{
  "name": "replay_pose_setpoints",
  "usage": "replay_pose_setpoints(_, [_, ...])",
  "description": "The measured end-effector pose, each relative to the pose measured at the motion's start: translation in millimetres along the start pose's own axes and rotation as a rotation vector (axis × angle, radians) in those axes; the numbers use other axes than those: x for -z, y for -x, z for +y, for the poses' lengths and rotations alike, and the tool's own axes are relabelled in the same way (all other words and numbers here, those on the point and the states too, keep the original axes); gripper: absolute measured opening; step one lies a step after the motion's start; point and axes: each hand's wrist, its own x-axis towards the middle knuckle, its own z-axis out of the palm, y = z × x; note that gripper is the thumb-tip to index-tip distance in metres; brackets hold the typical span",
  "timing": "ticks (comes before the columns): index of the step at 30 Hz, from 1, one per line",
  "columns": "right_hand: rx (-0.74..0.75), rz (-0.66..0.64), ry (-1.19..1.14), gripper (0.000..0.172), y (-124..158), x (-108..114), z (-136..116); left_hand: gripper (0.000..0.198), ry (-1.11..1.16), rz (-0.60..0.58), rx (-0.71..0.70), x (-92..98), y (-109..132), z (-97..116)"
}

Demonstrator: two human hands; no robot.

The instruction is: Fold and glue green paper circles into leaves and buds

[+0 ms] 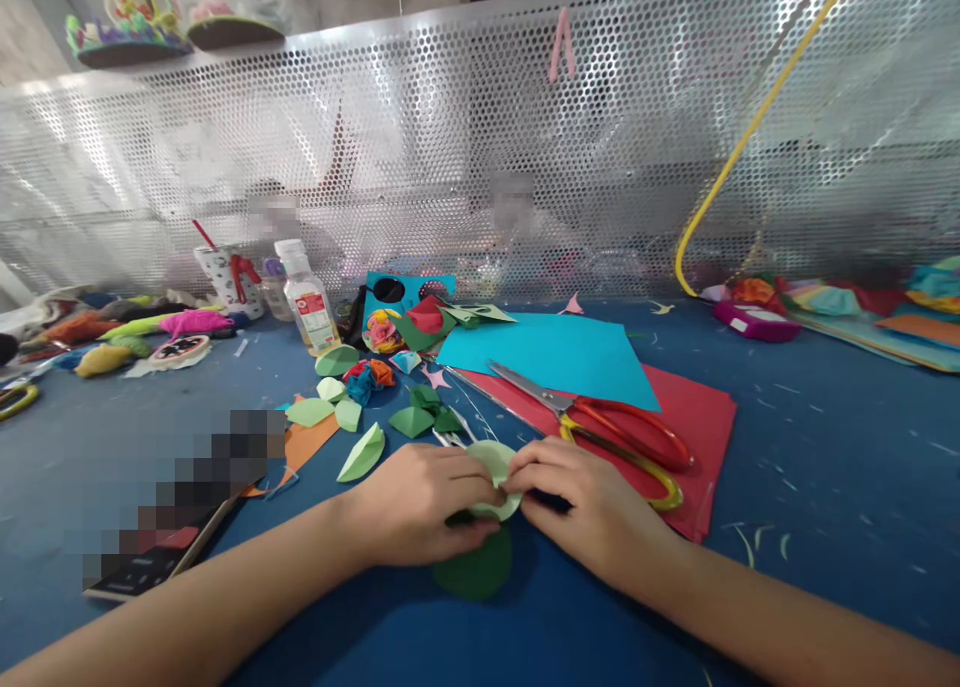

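Between my two hands is a light green paper circle [493, 457]. My left hand [431, 499] has its fingers closed on the circle's left side. From the right, my right hand [574, 487] pinches the same paper, its fingertips close to the left ones. Below them a dark green paper circle [476, 565] lies on the blue table, partly covered by my left hand. Several cut pale green pieces lie to the left, among them a folded leaf shape [363, 454]. Dark green folded pieces [424, 414] sit just beyond my left hand.
Scissors [592, 412] with red and yellow handles rest on red paper [701, 417] and blue paper [555, 352]. A glue bottle [306, 302] and a patterned cup [229, 279] stand at the back left. A phone-like device [161, 557] lies left. A perforated metal panel [420, 137] rises behind.
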Motion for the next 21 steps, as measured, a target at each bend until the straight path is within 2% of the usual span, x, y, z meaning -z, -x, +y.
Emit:
replay_pose_setpoints(4, [-0.02, -0.005, -0.014, 0.015, -0.5, -0.4, -3.7, 0.021, -0.099, 0.002, 0.006, 5.6, 0.7, -1.1])
replay_pose_setpoints(8, [-0.01, -0.036, 0.011, 0.01, 0.8, -0.4, -9.2, 0.023, -0.19, -0.008, -0.05, 12.6, -2.7, 7.9])
replay_pose_setpoints(11, [0.024, -0.128, 0.057, 0.008, 3.8, -0.7, -11.5, 0.022, -0.199, -0.079, -0.077, 14.7, -5.0, 20.6])
replay_pose_setpoints(14, [0.071, -0.241, 0.043, 0.008, 6.3, -0.1, -12.5, 0.017, -0.115, -0.132, -0.013, 13.0, 1.6, 29.1])
replay_pose_setpoints(16, [0.092, -0.291, -0.006, 0.009, 6.2, 1.6, -13.3, 0.017, -0.048, -0.113, 0.071, 9.8, 11.7, 29.5])
replay_pose_setpoints(18, [0.09, -0.319, -0.067, 0.012, 4.7, 4.0, -14.1, 0.018, 0.01, -0.04, 0.136, 5.8, 23.0, 26.9])
replay_pose_setpoints(21, [0.022, -0.33, -0.159, 0.011, 0.9, 7.0, -14.1, 0.02, 0.053, 0.011, 0.07, 0.3, 34.2, 22.6])
